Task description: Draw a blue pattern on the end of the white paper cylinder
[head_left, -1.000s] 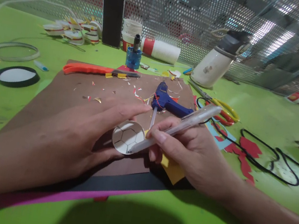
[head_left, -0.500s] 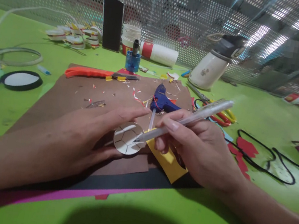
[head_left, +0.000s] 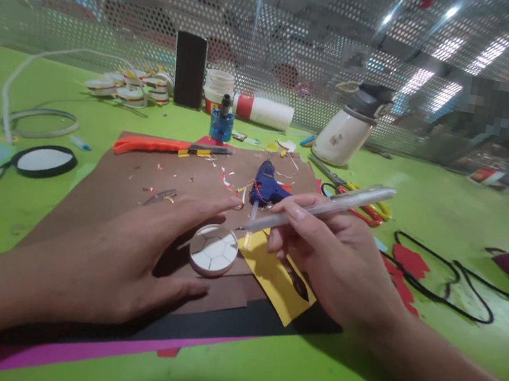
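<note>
A small white disc [head_left: 214, 250] with a drawn football pattern lies flat on brown card [head_left: 148, 186]. My left hand [head_left: 140, 256] rests flat beside it on the left, fingers stretched out, with thumb and forefinger on either side of the disc. My right hand [head_left: 331, 255] is closed round a clear pen [head_left: 329, 208]. The pen tip hangs just above and to the right of the disc, apart from it. Under my right hand lies a yellow paper piece [head_left: 276, 279].
A blue glue gun [head_left: 267, 187] lies just behind the disc. An orange-handled knife [head_left: 159, 147], scissors [head_left: 360, 202], a black cable [head_left: 440, 273], red paper scraps [head_left: 405, 268], a white bottle [head_left: 346, 134], paper cups [head_left: 262, 111] and a phone [head_left: 189, 69] stand around. A mesh wall closes off the back.
The pen tip has lifted off the disc and drawn back to the right. The disc now lies flat instead of tilted up. My view has tipped upward a little.
</note>
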A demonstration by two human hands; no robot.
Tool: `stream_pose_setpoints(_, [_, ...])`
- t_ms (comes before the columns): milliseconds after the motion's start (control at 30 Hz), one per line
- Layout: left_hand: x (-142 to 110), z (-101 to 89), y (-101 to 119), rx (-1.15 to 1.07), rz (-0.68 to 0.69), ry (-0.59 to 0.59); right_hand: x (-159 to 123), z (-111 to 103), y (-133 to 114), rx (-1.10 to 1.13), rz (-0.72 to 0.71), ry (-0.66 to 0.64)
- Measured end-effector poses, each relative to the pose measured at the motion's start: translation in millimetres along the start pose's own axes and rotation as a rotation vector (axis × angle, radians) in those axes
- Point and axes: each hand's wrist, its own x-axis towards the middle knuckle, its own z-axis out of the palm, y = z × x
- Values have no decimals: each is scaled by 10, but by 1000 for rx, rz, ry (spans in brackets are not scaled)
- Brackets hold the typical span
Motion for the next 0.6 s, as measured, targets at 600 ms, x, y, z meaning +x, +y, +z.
stream_pose_setpoints(600, [37, 26, 34, -79, -13, -25, 54, 34, 27, 21, 15, -58])
